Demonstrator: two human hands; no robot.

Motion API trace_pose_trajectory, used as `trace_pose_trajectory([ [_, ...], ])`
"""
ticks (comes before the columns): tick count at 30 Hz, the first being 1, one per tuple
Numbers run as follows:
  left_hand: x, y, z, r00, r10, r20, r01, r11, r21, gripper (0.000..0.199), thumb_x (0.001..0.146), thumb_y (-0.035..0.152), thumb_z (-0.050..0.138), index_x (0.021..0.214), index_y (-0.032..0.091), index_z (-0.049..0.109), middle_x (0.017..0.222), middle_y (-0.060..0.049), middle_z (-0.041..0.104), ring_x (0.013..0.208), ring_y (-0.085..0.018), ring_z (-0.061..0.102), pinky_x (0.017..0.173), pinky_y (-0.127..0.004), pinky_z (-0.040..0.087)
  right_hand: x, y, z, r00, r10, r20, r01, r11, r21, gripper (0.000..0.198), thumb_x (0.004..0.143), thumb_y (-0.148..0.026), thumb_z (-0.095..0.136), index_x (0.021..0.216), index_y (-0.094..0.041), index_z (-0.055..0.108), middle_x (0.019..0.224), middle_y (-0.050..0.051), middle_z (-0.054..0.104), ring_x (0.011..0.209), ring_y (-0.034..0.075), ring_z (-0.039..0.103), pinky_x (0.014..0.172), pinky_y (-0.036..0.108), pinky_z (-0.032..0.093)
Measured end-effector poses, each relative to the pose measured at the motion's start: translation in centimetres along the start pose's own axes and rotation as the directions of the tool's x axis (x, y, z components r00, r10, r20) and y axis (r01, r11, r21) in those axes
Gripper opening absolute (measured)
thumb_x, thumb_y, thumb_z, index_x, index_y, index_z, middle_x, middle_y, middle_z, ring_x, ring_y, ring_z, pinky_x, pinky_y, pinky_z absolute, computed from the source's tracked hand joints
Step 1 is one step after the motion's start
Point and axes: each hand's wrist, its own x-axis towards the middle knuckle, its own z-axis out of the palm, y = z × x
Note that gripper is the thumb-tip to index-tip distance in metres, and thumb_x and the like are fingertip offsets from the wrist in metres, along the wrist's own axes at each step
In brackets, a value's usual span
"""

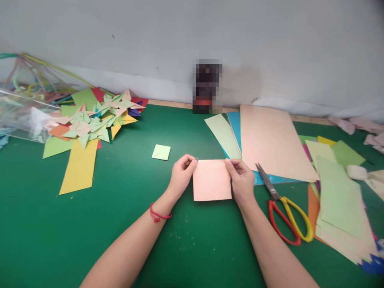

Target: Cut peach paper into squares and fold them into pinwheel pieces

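Observation:
A square of pale pink paper (212,182) is held just above the green table, its far edge between both hands. My left hand (183,172) pinches the upper left corner with thumb and fingers. At the upper right corner, my right hand (242,180) grips the sheet the same way. Beyond my left hand lies a small folded light-green paper square (161,152) with crease lines on it. Scissors (279,200) with one red and one yellow handle rest to the right of my right hand, their blades pointing away from me.
Folded paper stars (90,120) are heaped at the left by a clear plastic bag (27,116), with a yellow strip (79,168) nearer. Large pink sheets (273,140) lie at the back right. Green paper pieces (342,196) and a white object (357,172) are farther right.

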Motion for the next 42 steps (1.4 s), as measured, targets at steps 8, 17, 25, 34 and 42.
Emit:
trace_pose_trajectory([
  [8,0.5,-0.2,-0.7,0.987,-0.053,0.154,0.029,0.987,0.156,0.018,0.076,0.032,0.056,0.074,0.015,0.059,0.068,0.001,0.055,0.062,-0.01,0.048,0.055,-0.02,0.035,-0.1,-0.2,-0.1,1.0,0.002,0.024,-0.002,1.0,-0.024,0.019,0.07,-0.038,0.066,0.072,-0.019,0.061,0.07,0.001,0.063,0.064,0.015,0.058,0.059,0.027,0.046],
  [17,0.6,-0.5,-0.9,0.98,-0.105,0.172,0.089,0.991,0.097,0.024,0.076,0.039,0.056,0.074,0.015,0.058,0.061,0.002,0.053,0.054,-0.009,0.047,0.048,-0.019,0.035,0.0,-0.1,-0.1,1.0,-0.007,-0.002,0.006,0.999,-0.041,0.022,0.07,-0.041,0.065,0.072,-0.02,0.06,0.068,0.001,0.062,0.059,0.014,0.056,0.053,0.025,0.044],
  [25,0.9,-0.7,-1.2,0.96,-0.163,0.227,0.144,0.985,0.099,0.03,0.076,0.043,0.056,0.063,0.017,0.047,0.049,0.005,0.049,0.042,-0.011,0.052,0.041,-0.021,0.04,0.0,-0.2,-0.1,0.998,-0.014,-0.056,0.011,0.998,-0.057,0.022,0.07,-0.04,0.065,0.072,-0.019,0.06,0.067,0.0,0.061,0.057,0.013,0.055,0.052,0.024,0.043],
  [34,0.3,-0.6,-0.6,0.945,-0.184,0.272,0.16,0.981,0.109,0.032,0.074,0.037,0.061,0.096,0.014,0.063,0.092,-0.009,0.068,0.079,-0.019,0.063,0.064,-0.027,0.049,-0.1,0.3,-0.1,0.996,-0.038,-0.078,0.034,0.998,-0.057,0.022,0.072,-0.04,0.064,0.074,-0.019,0.059,0.067,0.0,0.06,0.057,0.013,0.054,0.051,0.024,0.043],
  [42,0.0,-0.2,-0.4,0.974,-0.112,0.199,0.066,0.972,0.224,0.028,0.077,0.036,0.057,0.093,0.015,0.065,0.09,-0.008,0.068,0.079,-0.02,0.061,0.063,-0.027,0.047,-0.4,-0.1,0.3,0.995,-0.072,-0.063,0.07,0.997,-0.031,0.017,0.074,-0.035,0.064,0.075,-0.019,0.059,0.07,0.0,0.061,0.064,0.014,0.057,0.058,0.025,0.045],
])
